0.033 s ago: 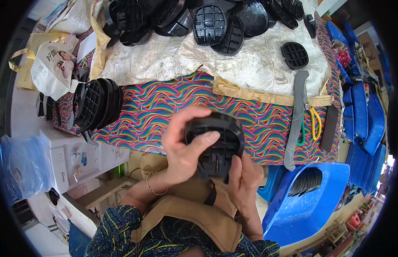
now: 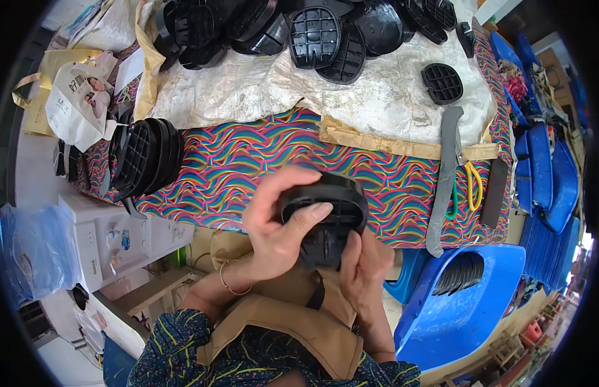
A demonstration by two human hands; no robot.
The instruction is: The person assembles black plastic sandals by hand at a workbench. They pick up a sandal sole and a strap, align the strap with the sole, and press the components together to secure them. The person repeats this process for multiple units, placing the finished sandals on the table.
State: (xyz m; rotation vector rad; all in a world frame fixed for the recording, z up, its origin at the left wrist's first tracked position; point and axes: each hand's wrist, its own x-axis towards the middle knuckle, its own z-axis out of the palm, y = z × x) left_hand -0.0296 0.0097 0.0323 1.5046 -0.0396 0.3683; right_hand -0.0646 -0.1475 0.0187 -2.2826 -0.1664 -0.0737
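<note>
Head view: both hands are full, closed on one black part held up over the near edge of the desk, in front of the brown apron. The left hand has its thumb across the gridded face and its fingers round the left and far rim; the right hand pinches the near right edge, thumb uppermost. The near end of the part is blurred, so I cannot tell whether a second piece sits there.

As I judge it, a slip is the main risk: the surface looks smooth, and the right hand has only a little of the rim. If either thumb lost its press, the part could twist, and past the desk edge it would drop onto the apron or the floor.

Nothing stands between the hands and the bare strip of desk beyond them. Farther off, a pale sheet carries a heap of similar parts, with a lone one to the right. At left stands a stack, near a white bag. On the right, a grey strip and a dark bar could obstruct a sideways reach; nearer, a blue tub holds dark pieces.
</note>
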